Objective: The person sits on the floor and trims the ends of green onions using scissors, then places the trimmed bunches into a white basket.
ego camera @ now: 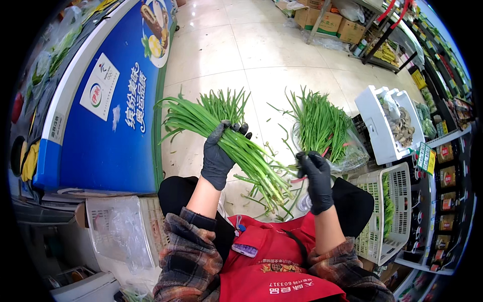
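Observation:
In a black glove, my left hand (pixel 222 156) grips a bunch of long green garlic chives (pixel 245 151), its pale cut ends pointing down and right. My right hand (pixel 315 179), gloved too, has its fingers pinched together at the right of the bunch, near a thin green stalk; whether it holds that stalk is hard to tell. Behind the left hand another pile of chives (pixel 224 107) lies on the floor. A larger pile (pixel 320 124) with red bands among it rests on clear plastic at the right. Loose stalks (pixel 260 196) are scattered below the held bunch.
A blue freezer chest (pixel 109 113) stands along the left. At right are a white foam box (pixel 377 132) of mushrooms, a cream plastic crate (pixel 402 204) with leafy greens, and stocked shelves (pixel 434 196). Another crate (pixel 120 230) with plastic film sits lower left. Cardboard boxes (pixel 324 22) are farther back.

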A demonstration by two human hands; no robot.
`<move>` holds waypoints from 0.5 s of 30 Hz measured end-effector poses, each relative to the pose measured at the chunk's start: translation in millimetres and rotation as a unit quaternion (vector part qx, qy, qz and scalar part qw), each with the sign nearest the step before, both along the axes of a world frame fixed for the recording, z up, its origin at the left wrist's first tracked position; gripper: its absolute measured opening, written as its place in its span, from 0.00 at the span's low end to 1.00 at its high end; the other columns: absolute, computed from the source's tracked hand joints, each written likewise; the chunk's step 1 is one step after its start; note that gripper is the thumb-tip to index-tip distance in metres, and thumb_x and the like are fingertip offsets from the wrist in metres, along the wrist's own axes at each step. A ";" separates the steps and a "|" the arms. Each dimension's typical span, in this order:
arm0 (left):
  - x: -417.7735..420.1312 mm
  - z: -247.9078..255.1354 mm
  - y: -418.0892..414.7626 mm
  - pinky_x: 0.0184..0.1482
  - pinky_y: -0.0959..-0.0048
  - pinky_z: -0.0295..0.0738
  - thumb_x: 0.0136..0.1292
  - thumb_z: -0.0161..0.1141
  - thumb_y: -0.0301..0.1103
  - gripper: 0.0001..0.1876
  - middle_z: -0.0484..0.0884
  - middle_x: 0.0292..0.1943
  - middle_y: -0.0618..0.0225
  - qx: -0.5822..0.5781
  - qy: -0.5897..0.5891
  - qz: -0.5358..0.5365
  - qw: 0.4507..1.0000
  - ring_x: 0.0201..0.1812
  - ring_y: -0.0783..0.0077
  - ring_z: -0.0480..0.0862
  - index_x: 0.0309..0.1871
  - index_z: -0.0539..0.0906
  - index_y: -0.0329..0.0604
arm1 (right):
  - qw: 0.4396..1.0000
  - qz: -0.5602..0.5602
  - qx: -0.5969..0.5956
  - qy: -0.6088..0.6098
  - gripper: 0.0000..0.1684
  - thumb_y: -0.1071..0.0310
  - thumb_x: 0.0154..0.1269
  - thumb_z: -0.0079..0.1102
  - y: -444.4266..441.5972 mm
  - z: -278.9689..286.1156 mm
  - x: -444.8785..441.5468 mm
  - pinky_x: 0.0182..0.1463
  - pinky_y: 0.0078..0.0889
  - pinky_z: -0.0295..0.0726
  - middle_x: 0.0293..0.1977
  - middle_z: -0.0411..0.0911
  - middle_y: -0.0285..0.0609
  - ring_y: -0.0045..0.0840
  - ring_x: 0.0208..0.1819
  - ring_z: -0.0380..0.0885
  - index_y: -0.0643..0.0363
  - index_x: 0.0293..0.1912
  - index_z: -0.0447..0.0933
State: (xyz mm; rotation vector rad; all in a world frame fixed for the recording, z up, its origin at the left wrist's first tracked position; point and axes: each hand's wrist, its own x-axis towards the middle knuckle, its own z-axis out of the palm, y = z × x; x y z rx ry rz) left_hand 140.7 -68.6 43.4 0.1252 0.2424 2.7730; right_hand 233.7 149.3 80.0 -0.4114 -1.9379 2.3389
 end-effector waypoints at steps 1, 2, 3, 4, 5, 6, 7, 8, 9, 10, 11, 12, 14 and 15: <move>-0.4 -0.6 -2.5 0.56 0.56 0.63 0.58 0.51 0.35 0.08 0.76 0.35 0.63 0.001 0.006 0.007 1.000 0.46 0.59 0.74 0.38 0.75 0.45 | 0.999 -0.009 0.040 0.006 0.09 0.70 0.60 0.51 6.0 0.1 0.7 0.24 0.15 0.65 0.25 0.74 0.34 0.13 0.19 0.67 0.64 0.38 0.75; -1.2 -2.4 -5.0 0.56 0.56 0.63 0.59 0.51 0.35 0.08 0.76 0.35 0.63 0.002 0.013 0.015 1.000 0.46 0.59 0.74 0.39 0.75 0.44 | 0.997 -0.012 0.078 0.008 0.08 0.71 0.60 0.51 14.4 -4.6 2.9 0.23 0.16 0.66 0.26 0.75 0.36 0.13 0.19 0.67 0.65 0.37 0.74; -4.2 -4.0 -4.2 0.56 0.56 0.63 0.59 0.50 0.35 0.09 0.76 0.35 0.63 0.006 0.021 0.018 1.000 0.45 0.60 0.74 0.40 0.75 0.44 | 0.993 0.004 0.117 -0.004 0.09 0.71 0.59 0.52 30.2 -13.6 4.8 0.23 0.16 0.66 0.26 0.75 0.36 0.13 0.19 0.67 0.65 0.37 0.74; -4.6 -4.6 -5.2 0.56 0.56 0.63 0.60 0.49 0.37 0.11 0.75 0.35 0.63 0.007 0.033 0.023 0.999 0.44 0.62 0.73 0.43 0.74 0.42 | 0.989 0.017 0.148 -0.025 0.10 0.70 0.58 0.53 40.2 -21.8 8.2 0.24 0.16 0.67 0.25 0.75 0.36 0.13 0.20 0.68 0.66 0.38 0.74; -5.5 -4.9 -6.0 0.57 0.56 0.62 0.60 0.49 0.38 0.13 0.75 0.35 0.63 0.001 0.027 0.028 0.999 0.44 0.62 0.73 0.44 0.73 0.42 | 0.982 0.029 0.179 -0.046 0.10 0.69 0.58 0.54 49.3 -27.8 12.4 0.25 0.16 0.68 0.25 0.75 0.37 0.13 0.21 0.68 0.66 0.39 0.74; -5.9 -2.8 -5.4 0.57 0.56 0.62 0.60 0.49 0.39 0.14 0.75 0.35 0.63 -0.006 0.020 0.030 0.999 0.44 0.63 0.73 0.45 0.73 0.42 | 0.931 0.090 0.333 -0.119 0.13 0.67 0.56 0.56 54.1 -25.3 16.0 0.27 0.18 0.70 0.27 0.76 0.40 0.15 0.22 0.71 0.63 0.40 0.74; -4.9 -1.0 -4.6 0.57 0.56 0.62 0.60 0.50 0.40 0.16 0.74 0.35 0.63 -0.013 0.013 0.031 0.999 0.44 0.63 0.73 0.46 0.72 0.41 | 0.892 0.102 0.438 -0.044 0.14 0.66 0.55 0.57 53.9 -26.0 16.1 0.28 0.19 0.70 0.28 0.76 0.41 0.17 0.23 0.72 0.62 0.41 0.75; -2.8 0.2 -3.7 0.58 0.56 0.61 0.60 0.50 0.43 0.20 0.74 0.36 0.63 -0.024 0.016 0.040 0.999 0.43 0.64 0.72 0.50 0.70 0.40 | 0.837 0.112 0.535 0.031 0.15 0.65 0.54 0.58 52.9 -25.7 16.2 0.29 0.20 0.71 0.29 0.76 0.41 0.18 0.24 0.73 0.61 0.41 0.75; -1.6 3.0 -2.3 0.58 0.55 0.61 0.59 0.51 0.44 0.21 0.73 0.36 0.63 -0.027 0.025 0.037 0.999 0.44 0.64 0.72 0.51 0.69 0.40 | 0.767 0.116 0.622 0.105 0.15 0.64 0.53 0.58 48.9 -19.6 16.5 0.30 0.21 0.72 0.30 0.76 0.42 0.20 0.24 0.74 0.60 0.41 0.75; -0.2 5.3 -0.7 0.58 0.55 0.60 0.59 0.51 0.45 0.23 0.73 0.37 0.63 -0.031 0.035 0.033 0.998 0.44 0.64 0.72 0.53 0.68 0.40 | 0.818 0.092 0.557 0.109 0.16 0.63 0.51 0.60 34.8 -6.8 12.3 0.32 0.22 0.73 0.33 0.76 0.42 0.25 0.25 0.75 0.58 0.41 0.76; 1.0 5.8 -0.8 0.58 0.55 0.60 0.59 0.51 0.46 0.24 0.73 0.37 0.63 -0.035 0.045 0.030 0.998 0.44 0.64 0.72 0.54 0.67 0.39 | 0.890 0.094 0.444 0.035 0.15 0.63 0.51 0.60 15.7 10.2 9.4 0.32 0.23 0.73 0.33 0.75 0.42 0.27 0.25 0.75 0.58 0.39 0.76; 1.0 6.3 1.5 0.58 0.55 0.61 0.58 0.53 0.47 0.26 0.74 0.37 0.64 -0.035 0.047 0.025 0.998 0.45 0.64 0.73 0.54 0.67 0.40 | 0.908 0.111 0.397 0.073 0.15 0.63 0.51 0.60 2.4 19.1 4.2 0.31 0.23 0.72 0.32 0.75 0.42 0.27 0.24 0.75 0.58 0.39 0.76; 0.9 6.7 4.2 0.57 0.55 0.62 0.56 0.55 0.50 0.29 0.74 0.38 0.65 -0.039 0.053 0.017 0.998 0.46 0.66 0.73 0.56 0.66 0.41 | 0.916 0.138 0.360 0.114 0.14 0.62 0.51 0.60 -24.1 32.2 -4.0 0.30 0.24 0.71 0.31 0.75 0.42 0.28 0.24 0.74 0.58 0.38 0.76; 1.7 9.1 5.8 0.57 0.54 0.62 0.54 0.55 0.52 0.31 0.74 0.38 0.65 -0.040 0.057 0.014 0.997 0.46 0.66 0.73 0.56 0.66 0.41 | 0.908 0.151 0.372 0.118 0.14 0.62 0.50 0.61 -36.5 37.6 -8.0 0.29 0.25 0.71 0.30 0.74 0.42 0.29 0.25 0.74 0.57 0.37 0.76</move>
